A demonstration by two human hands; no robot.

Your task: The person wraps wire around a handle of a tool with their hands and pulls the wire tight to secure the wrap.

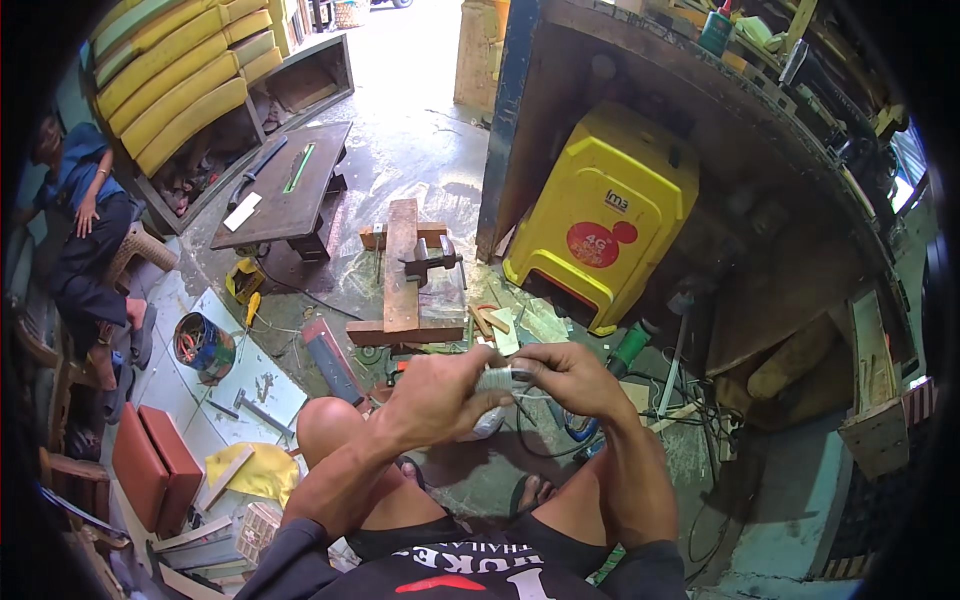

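Note:
Between my two hands, in front of my knees, is a small pale bundle (497, 380) that looks like wound cord or wire, with a thin loose strand below it. My left hand (445, 390) has its fingers wrapped round the bundle's left part. My right hand (560, 375) grips its right end, with thumb and fingers pressed together. Just beyond my hands, a wooden frame (400, 310) of boards carries a black metal clamp (430, 262), and scraps and tools lie under it on the floor.
A seated person (85, 220) is at far left, near a bucket (205, 348), red cushions (155, 465) and scattered tools. A low dark table (275, 200) stands ahead-left. A large yellow box (610, 170) sits inside a wooden cabinet at right, with cables and a green power tool (628, 350) before it.

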